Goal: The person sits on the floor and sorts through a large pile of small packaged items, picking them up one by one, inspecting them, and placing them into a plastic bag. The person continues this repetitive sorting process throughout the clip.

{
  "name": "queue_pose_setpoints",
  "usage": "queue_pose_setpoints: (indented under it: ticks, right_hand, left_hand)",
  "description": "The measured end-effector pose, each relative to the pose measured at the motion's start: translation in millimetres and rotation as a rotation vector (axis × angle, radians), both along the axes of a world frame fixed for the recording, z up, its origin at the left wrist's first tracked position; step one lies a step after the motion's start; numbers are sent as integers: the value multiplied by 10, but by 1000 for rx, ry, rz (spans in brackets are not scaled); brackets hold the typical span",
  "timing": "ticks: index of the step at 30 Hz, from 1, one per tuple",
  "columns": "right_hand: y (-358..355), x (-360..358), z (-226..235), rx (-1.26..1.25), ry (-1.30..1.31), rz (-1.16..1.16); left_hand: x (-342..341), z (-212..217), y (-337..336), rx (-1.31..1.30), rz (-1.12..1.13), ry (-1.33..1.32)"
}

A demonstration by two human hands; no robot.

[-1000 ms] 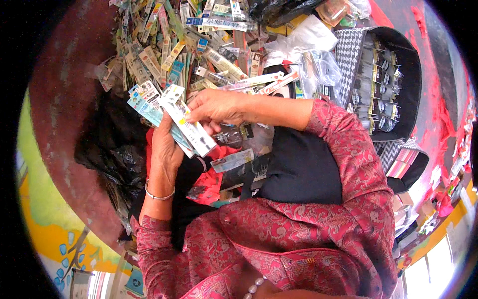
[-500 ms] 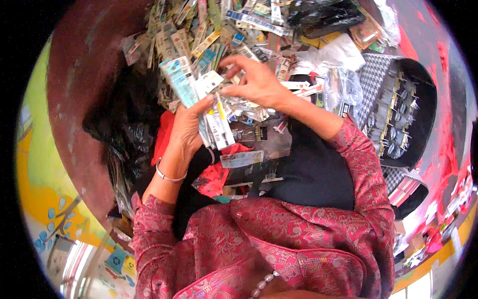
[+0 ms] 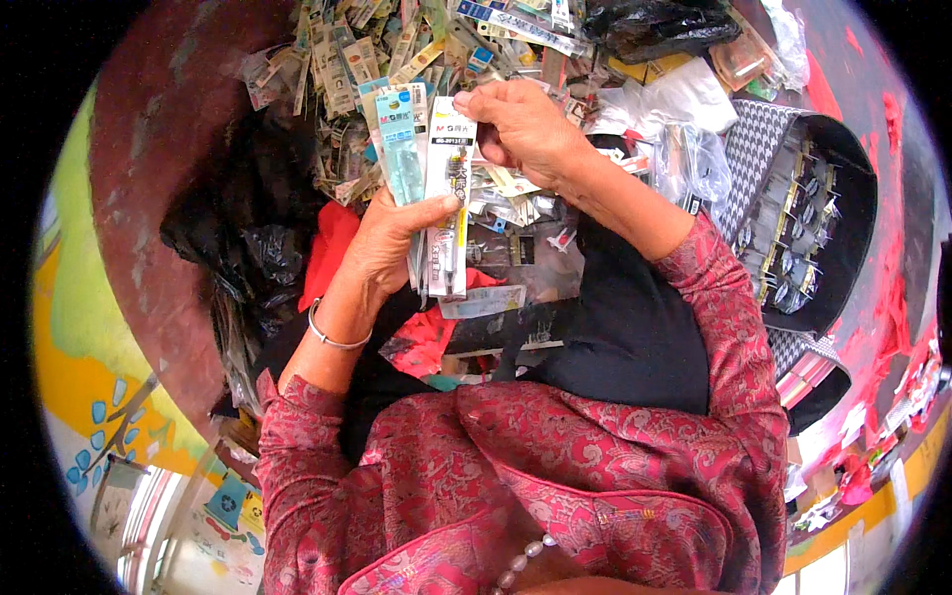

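My left hand (image 3: 375, 243) is closed around a small fan of flat pen packets, its thumb lying across the front. Foremost among them is a white pen packet (image 3: 449, 233) with a dark, slim pen shape on it. Beside it on the left stands a light blue pen packet (image 3: 404, 154), and others are partly hidden behind. At the white packet's upper right corner, my right hand (image 3: 526, 129) pinches the edge between thumb and forefinger, the other fingers curled. Beyond both hands spreads a heap of similar packets (image 3: 347, 74).
Black plastic bags lie at the left (image 3: 268, 248) and far right (image 3: 654, 28). Near the right forearm are clear plastic wrap (image 3: 689, 164) and a checked box (image 3: 759, 139) holding rows of small metal-clipped pieces. Red cloth (image 3: 327, 253) and a clear packet (image 3: 483, 300) lie close below the hands.
The packets in my left hand have turned more upright and come together, faces toward me. My right hand has moved from hovering with spread fingers to pinching the white packet's top corner.
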State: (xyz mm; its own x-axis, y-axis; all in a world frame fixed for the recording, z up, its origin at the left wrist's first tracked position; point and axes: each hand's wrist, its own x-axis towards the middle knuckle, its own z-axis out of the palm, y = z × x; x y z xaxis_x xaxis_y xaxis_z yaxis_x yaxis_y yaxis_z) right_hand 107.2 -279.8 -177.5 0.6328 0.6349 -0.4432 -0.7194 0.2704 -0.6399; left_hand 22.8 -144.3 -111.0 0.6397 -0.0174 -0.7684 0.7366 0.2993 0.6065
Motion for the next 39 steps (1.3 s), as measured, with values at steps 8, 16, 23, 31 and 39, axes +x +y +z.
queue_pose_setpoints:
  ticks: [8,16,23,31,39]
  right_hand:
    - [55,2,-104,-96,-101,96]
    - [-386,354,-988,-706,-599,61]
    - [-153,-337,-1300,-1177,-1264,469]
    - [-508,-37,-1590,-1240,-1059,600]
    - [-538,57,-1246,-972,-836,417]
  left_hand:
    - [-24,-6,-4,52,-78,44]
    - [57,-60,611,-322,360,51]
    - [28,-19,683,-378,524,29]
    - [-2,11,683,-289,551,31]
    - [4,18,674,-279,561,4]
